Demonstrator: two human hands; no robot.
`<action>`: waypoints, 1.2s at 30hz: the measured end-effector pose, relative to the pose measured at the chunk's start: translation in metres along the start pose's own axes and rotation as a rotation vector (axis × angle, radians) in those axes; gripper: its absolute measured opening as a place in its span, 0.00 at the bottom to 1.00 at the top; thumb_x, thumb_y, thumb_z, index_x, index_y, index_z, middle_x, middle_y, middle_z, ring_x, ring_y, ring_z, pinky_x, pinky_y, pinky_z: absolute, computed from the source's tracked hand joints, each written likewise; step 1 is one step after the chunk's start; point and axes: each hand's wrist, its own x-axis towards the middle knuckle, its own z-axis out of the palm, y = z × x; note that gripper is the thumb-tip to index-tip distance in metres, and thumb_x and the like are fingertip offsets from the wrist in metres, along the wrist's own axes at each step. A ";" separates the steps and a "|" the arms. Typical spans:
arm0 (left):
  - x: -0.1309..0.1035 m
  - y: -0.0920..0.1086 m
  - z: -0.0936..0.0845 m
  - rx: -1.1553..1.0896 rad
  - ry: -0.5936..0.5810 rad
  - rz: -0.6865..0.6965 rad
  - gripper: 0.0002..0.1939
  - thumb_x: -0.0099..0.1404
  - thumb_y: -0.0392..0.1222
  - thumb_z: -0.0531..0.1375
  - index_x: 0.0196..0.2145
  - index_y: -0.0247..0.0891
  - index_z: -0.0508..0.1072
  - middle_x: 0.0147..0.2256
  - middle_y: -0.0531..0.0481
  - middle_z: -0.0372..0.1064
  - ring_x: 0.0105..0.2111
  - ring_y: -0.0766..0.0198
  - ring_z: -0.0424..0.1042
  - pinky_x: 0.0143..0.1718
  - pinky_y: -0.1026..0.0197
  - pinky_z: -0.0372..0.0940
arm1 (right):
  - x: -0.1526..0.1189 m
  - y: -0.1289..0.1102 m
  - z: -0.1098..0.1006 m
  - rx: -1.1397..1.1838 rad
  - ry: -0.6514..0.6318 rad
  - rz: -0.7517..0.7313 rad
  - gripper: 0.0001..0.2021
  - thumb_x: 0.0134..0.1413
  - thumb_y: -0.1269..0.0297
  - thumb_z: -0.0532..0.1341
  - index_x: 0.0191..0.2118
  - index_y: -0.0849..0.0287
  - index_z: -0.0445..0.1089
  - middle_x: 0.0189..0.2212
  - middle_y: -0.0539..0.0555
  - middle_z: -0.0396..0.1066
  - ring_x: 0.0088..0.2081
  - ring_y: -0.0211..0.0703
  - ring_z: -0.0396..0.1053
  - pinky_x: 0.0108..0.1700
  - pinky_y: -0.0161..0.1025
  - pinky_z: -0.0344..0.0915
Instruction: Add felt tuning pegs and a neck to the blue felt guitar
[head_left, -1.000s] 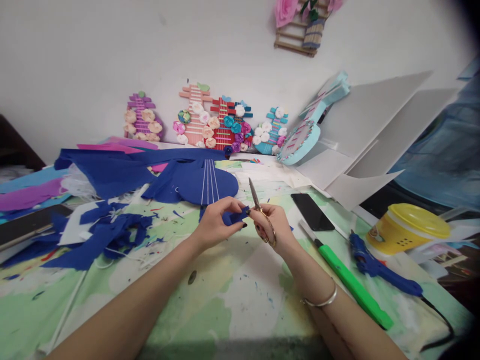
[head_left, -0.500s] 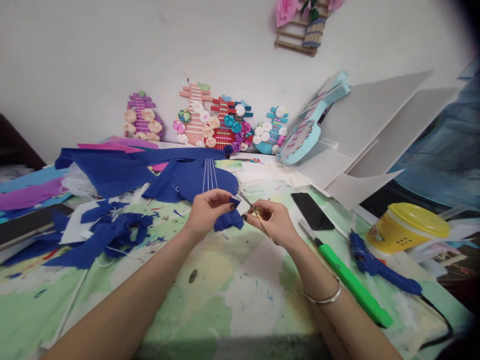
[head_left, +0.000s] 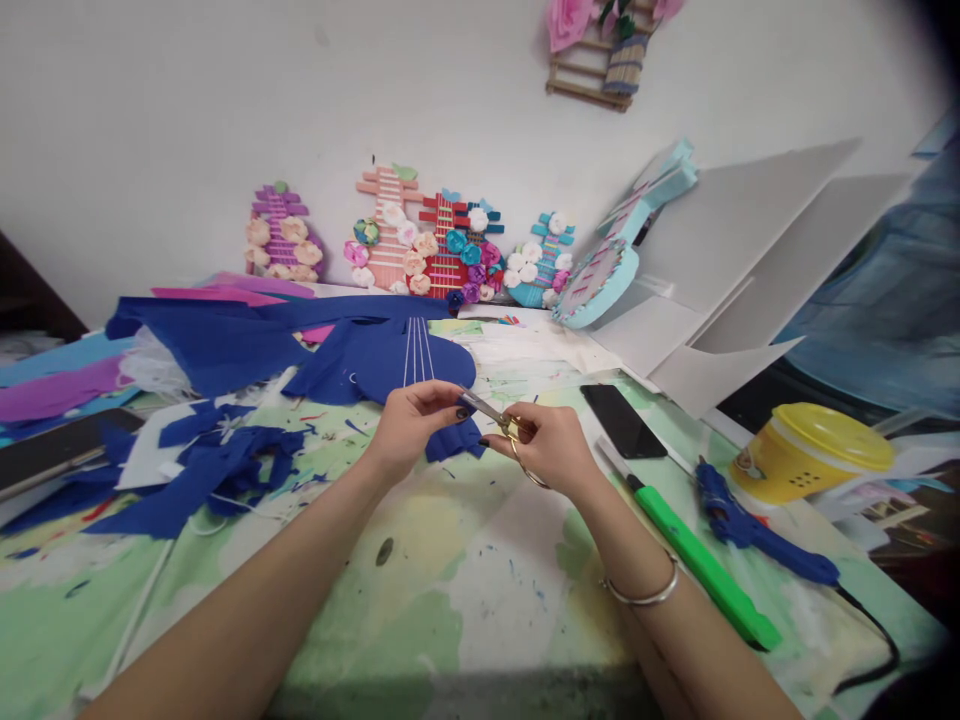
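Note:
My left hand (head_left: 411,425) pinches a blue piece (head_left: 454,442) that hangs below its fingertips, over the table. Small scissors (head_left: 491,412) with golden handles are in my right hand (head_left: 546,445), its fingers around the loops. Their blades point left and touch or nearly touch the left fingertips; the exact place is hard to make out. Just behind my left hand lies a round blue body (head_left: 442,362) with white strings running down it.
Blue scraps (head_left: 247,465) lie at the left. On the right are a phone (head_left: 624,420), a green cutter (head_left: 709,565), a blue glue gun (head_left: 765,535) and a yellow tub (head_left: 817,452). Several decorated small guitars (head_left: 446,245) stand against the wall.
The scissor blades have swung left and downward onto the left fingertips, and their golden loops have turned in my right hand. My left hand has hardly moved.

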 end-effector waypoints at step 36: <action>-0.003 -0.012 0.004 0.281 0.074 0.341 0.08 0.51 0.33 0.63 0.25 0.36 0.64 0.33 0.51 0.69 0.35 0.67 0.72 0.42 0.61 0.69 | -0.006 -0.013 0.012 -0.121 0.002 0.142 0.17 0.48 0.46 0.61 0.26 0.56 0.71 0.19 0.50 0.69 0.22 0.39 0.62 0.26 0.33 0.48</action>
